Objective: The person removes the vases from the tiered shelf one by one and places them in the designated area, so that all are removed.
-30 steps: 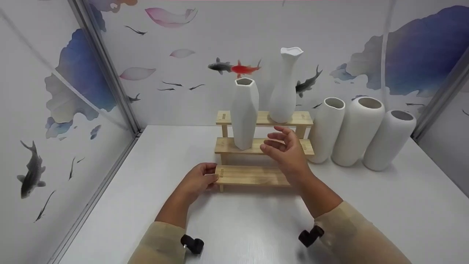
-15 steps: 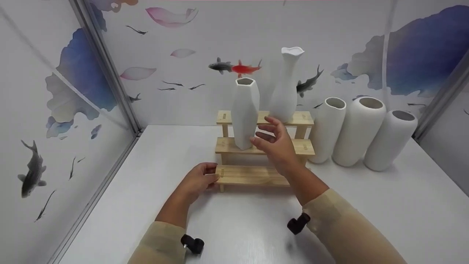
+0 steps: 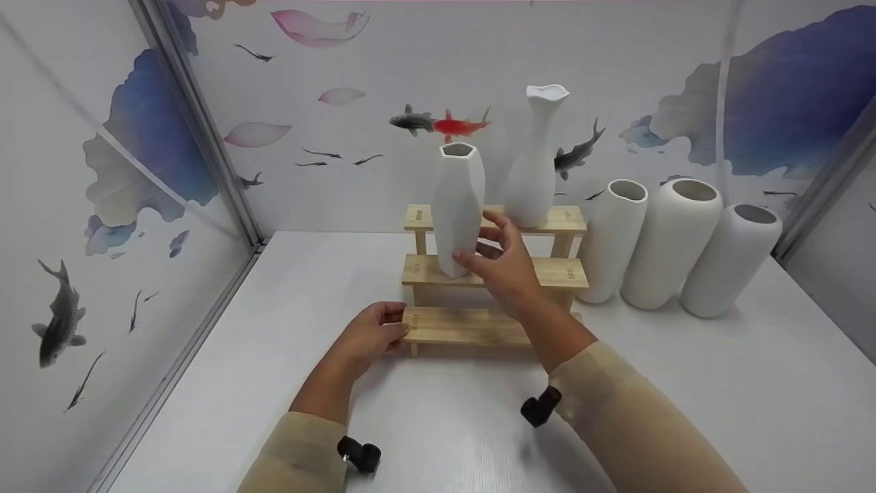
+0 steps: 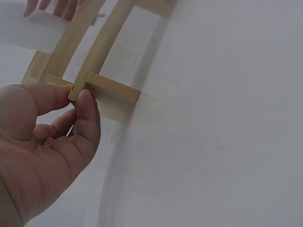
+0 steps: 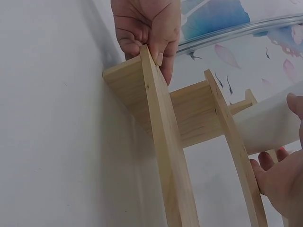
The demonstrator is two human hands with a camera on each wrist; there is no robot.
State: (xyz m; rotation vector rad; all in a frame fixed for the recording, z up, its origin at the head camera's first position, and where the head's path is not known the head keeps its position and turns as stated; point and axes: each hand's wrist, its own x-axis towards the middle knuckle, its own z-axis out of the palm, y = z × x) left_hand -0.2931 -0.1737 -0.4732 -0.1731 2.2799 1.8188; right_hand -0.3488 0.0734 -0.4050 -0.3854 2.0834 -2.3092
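A three-tier wooden display stand [image 3: 472, 325] stands on the white table. My left hand [image 3: 369, 339] pinches the left end of its lowest board; the left wrist view shows thumb and fingers [image 4: 87, 118] on the board's corner. On the middle board stands a white faceted vase [image 3: 457, 198], upright. My right hand [image 3: 505, 267] is at the vase's lower right side, its thumb across the front and its fingers curled at the right and behind. In the right wrist view the vase [image 5: 267, 123] lies between thumb and fingers. Fingertip contact behind is partly hidden.
A tall white vase [image 3: 537, 164] with a wavy rim stands on the top board. Three white rounded vases stand on the table close to the stand's right end, the nearest one [image 3: 616, 239] almost against it. Printed panels [image 3: 328, 185] enclose the back and sides.
My right hand has moved left from beside the middle board to the faceted vase and closed in around its lower part. The left hand stays on the stand.
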